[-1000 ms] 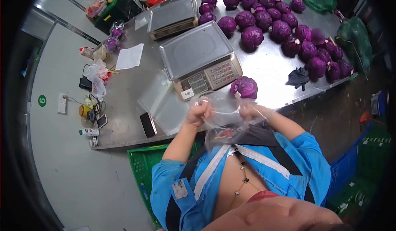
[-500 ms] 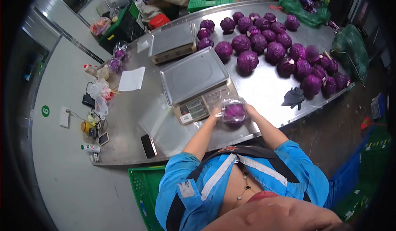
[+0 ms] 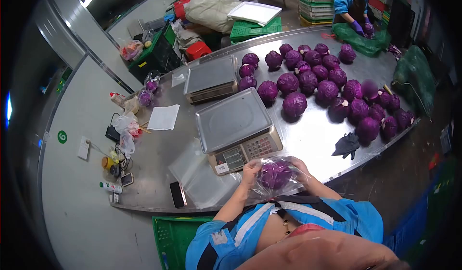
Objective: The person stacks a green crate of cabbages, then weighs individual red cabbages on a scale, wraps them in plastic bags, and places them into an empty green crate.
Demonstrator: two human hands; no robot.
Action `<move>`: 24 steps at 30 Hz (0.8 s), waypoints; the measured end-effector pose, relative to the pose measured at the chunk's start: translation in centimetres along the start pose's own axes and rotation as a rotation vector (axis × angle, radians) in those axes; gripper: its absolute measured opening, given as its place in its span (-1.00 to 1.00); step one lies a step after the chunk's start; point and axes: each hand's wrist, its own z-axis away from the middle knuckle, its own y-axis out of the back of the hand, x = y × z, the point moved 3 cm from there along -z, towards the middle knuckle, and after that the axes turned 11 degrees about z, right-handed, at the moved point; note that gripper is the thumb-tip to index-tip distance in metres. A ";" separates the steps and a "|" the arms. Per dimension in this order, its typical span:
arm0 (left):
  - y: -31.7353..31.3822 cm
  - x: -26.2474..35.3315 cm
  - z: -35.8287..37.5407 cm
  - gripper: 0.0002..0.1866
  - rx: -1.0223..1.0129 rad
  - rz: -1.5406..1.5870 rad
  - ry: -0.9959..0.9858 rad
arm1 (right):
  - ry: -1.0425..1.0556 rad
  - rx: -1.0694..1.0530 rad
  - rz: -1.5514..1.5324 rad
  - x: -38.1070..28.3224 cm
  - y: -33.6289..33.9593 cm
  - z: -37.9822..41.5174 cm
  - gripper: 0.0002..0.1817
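Observation:
A red cabbage (image 3: 275,174) sits inside a clear plastic bag (image 3: 267,191) at the near edge of the table, close to my body. My left hand (image 3: 250,171) pinches the bag's edge on the left of the cabbage. On the other side, my right hand (image 3: 300,170) has its fingers closed on the bag's right edge. Just beyond my left hand stands a scale (image 3: 234,120) with a bare metal pan. Flat clear bags (image 3: 204,185) lie to the left of my left hand.
Many red cabbages (image 3: 294,104) cover the table's far right. A second scale (image 3: 210,79) stands behind the first. A dark glove (image 3: 346,145) lies at right, a phone (image 3: 178,194) at left. Across the table, a person in purple gloves (image 3: 358,27) handles a green net bag (image 3: 362,39).
The camera view has tilted up, showing more of the far person. The bag now appears spread wider around the cabbage, with my hands farther apart at its edges.

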 end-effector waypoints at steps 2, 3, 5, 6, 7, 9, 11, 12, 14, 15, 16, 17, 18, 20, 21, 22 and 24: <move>-3.2 2.3 0.6 -0.76 0.050 0.035 0.015 | 0.044 0.003 0.037 -3.4 -1.7 0.7 -0.59; -4.2 2.5 0.6 -0.78 0.089 0.070 0.032 | 0.096 0.013 0.075 -5.3 -2.6 0.8 -0.58; -2.6 0.1 -0.3 -0.78 0.136 0.154 0.063 | 0.188 -0.143 0.605 -6.1 -2.5 -0.1 -0.65; -3.0 0.3 -0.4 -0.77 0.044 0.236 0.069 | -0.072 -0.079 0.561 -5.8 -1.0 -1.3 -0.67; -3.3 0.6 -0.6 -0.76 -0.050 0.315 0.071 | -0.327 -0.015 0.511 -5.5 0.3 -2.2 -0.68; -4.2 4.3 -1.5 -0.77 -0.252 0.375 0.006 | -0.074 -0.300 0.160 -7.7 0.0 -3.0 -0.73; -4.4 7.8 -1.4 -0.84 -0.245 -0.349 0.097 | -0.001 -0.498 0.665 -15.3 -3.0 -1.4 -0.73; -6.0 10.5 -1.0 -0.88 -0.359 -0.725 -0.104 | 0.081 -0.513 0.902 -17.8 -3.7 -0.8 -0.75; -9.7 14.0 1.3 -0.93 -0.569 -1.232 -0.579 | 0.351 -0.484 1.311 -21.4 -5.3 1.2 -0.79; -10.2 14.4 2.6 -0.93 -0.574 -1.235 -0.573 | 0.548 -0.430 1.488 -22.7 -6.0 2.5 -0.82; -10.6 14.7 4.2 -0.89 -0.586 -1.278 -0.621 | 0.774 -0.417 1.554 -23.1 -6.3 4.0 -0.81; -10.7 14.7 6.0 -0.85 -0.599 -1.320 -0.669 | 0.769 -0.413 1.551 -22.4 -6.6 5.2 -0.81; -11.0 13.5 8.0 -0.82 -0.598 -1.304 -0.593 | 0.621 -0.417 1.653 -20.6 -6.6 6.7 -0.83; -8.5 8.8 11.6 -0.83 -0.505 -1.098 -0.345 | 0.376 -0.428 1.876 -15.8 -6.1 9.9 -0.88; -6.8 6.2 13.6 -0.75 -0.450 -0.949 -0.111 | 0.481 -0.474 1.939 -12.9 -5.7 11.6 -0.87; -4.4 2.7 15.1 -0.75 -0.452 -0.947 -0.109 | 0.439 -0.537 1.896 -10.4 -5.2 13.1 -0.88; 2.0 -4.6 16.6 -0.51 0.196 -0.521 0.214 | 0.510 -0.452 1.866 -8.5 -6.0 16.7 -0.95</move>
